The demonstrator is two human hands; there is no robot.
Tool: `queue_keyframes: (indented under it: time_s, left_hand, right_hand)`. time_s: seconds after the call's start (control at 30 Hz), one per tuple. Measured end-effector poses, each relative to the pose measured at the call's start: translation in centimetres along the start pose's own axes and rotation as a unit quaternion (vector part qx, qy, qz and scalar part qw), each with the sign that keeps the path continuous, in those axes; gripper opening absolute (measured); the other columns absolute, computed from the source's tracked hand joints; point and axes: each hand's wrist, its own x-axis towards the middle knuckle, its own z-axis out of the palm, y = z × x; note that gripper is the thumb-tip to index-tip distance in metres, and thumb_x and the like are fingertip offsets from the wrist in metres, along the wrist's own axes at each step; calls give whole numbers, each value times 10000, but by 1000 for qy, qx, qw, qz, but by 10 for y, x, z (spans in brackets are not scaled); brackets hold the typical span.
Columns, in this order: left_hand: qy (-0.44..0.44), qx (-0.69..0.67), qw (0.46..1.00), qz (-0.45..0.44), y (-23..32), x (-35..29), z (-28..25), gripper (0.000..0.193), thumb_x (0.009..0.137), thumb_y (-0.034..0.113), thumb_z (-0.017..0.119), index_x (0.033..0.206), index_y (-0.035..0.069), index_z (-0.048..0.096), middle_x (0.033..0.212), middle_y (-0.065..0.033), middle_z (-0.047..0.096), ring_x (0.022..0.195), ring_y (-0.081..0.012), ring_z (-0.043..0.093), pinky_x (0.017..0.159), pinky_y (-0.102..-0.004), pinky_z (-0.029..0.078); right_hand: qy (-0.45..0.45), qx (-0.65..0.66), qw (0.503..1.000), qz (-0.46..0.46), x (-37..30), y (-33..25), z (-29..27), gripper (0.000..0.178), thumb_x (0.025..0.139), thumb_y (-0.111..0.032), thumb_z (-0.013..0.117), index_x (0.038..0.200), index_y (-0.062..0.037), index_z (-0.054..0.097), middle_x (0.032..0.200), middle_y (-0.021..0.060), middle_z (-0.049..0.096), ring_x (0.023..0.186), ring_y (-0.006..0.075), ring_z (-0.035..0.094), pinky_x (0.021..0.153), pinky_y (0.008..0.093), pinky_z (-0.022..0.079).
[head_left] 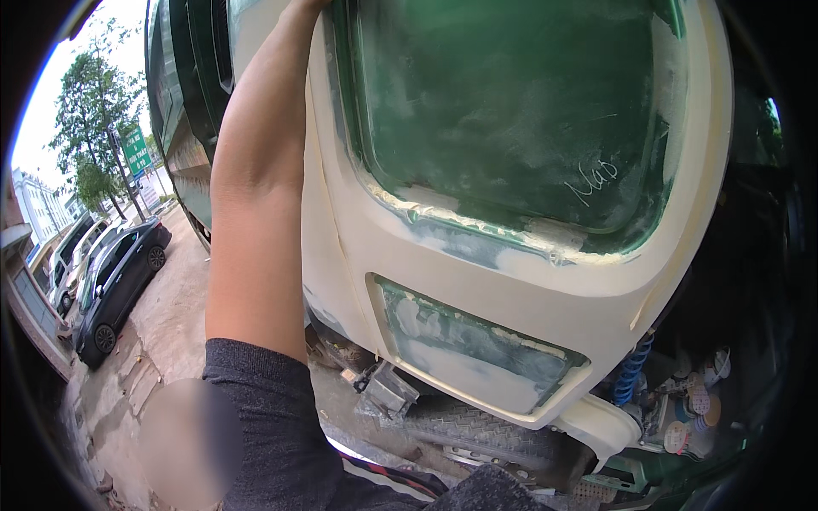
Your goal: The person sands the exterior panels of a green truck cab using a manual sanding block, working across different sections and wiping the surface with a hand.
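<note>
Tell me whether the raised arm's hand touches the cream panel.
Cannot tell: in the head view the left forearm runs beside the cream panel, but the hand is cut off above.

A bare forearm (256, 187) runs up the left-centre of the frame, its dark grey knit sleeve (264, 409) pushed back above the elbow at lower left.

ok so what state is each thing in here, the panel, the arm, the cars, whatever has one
truck body panel: cream filler over green paint, sanded patchy, unpainted
upper recess: green, dusty white smears, scratched marks
lower recess: mostly filled with white putty
left arm: raised along the panel edge, hand out of frame
blue coil spring: exposed under the panel
dark car: parked, doors shut
</note>
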Motion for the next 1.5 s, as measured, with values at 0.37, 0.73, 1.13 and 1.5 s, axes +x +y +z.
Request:
queue_keyframes:
  time_s: [0.37,0.73,1.13,1.5]
  left_hand:
    - [17,40,996,79,8,-94,-12,895,1070,653,284,1653,-19,185,1734,-236,134,1623,-369,68,1307,-467,67]
    - [-13,25,997,68,31,-202,-30,912,1067,663,278,1648,-34,189,1732,-243,135,1622,-372,70,1308,-462,69]
    - [-74,-59,995,-17,75,-301,-54,953,1054,668,284,1643,-70,151,1729,-272,95,1615,-417,58,1301,-498,61]
    - [-67,-98,988,-97,121,-431,-57,886,1065,542,369,1633,-98,134,1702,-325,125,1596,-471,105,1287,-556,79]
  right_hand:
    - [-14,-36,999,34,-21,-2,7,508,834,-236,725,1287,-21,646,840,163,697,663,266,640,615,400,519]
    - [-27,-52,997,42,-24,4,4,522,790,-221,750,1258,-15,645,863,172,704,703,286,655,662,407,528]
    - [-40,-60,997,38,-22,11,5,538,742,-203,777,1226,-9,644,889,181,713,746,308,670,713,415,539]
    - [-42,-57,996,47,-32,22,-2,554,699,-188,801,1196,-3,643,913,189,720,785,327,685,761,421,549]
